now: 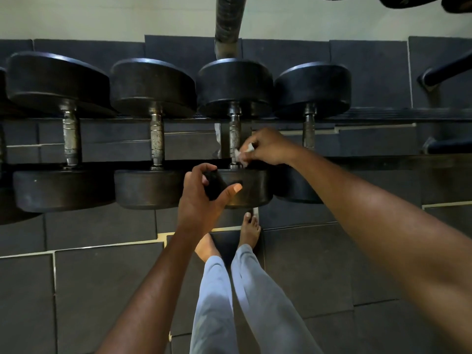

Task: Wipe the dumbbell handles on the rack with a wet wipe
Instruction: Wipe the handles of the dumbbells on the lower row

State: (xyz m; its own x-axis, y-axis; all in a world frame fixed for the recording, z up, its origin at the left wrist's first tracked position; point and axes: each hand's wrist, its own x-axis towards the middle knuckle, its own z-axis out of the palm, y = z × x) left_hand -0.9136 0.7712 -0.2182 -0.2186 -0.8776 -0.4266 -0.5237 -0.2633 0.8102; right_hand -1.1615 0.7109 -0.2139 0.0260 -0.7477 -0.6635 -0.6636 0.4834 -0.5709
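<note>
Several black dumbbells with knurled metal handles lie side by side on a dark rack (383,159). My right hand (268,148) pinches a small white wet wipe (241,155) against the near end of the third dumbbell's handle (234,135). My left hand (204,192) grips the near weight head of that same dumbbell (250,187), fingers over its top edge and thumb across its face. The handles to the left (71,137) (156,140) and to the right (309,129) are untouched.
Dark rubber floor tiles (102,290) cover the ground below the rack. My bare feet (251,231) and grey trouser legs stand just under the held dumbbell. A black rack post (228,26) rises behind the dumbbells, against a pale wall.
</note>
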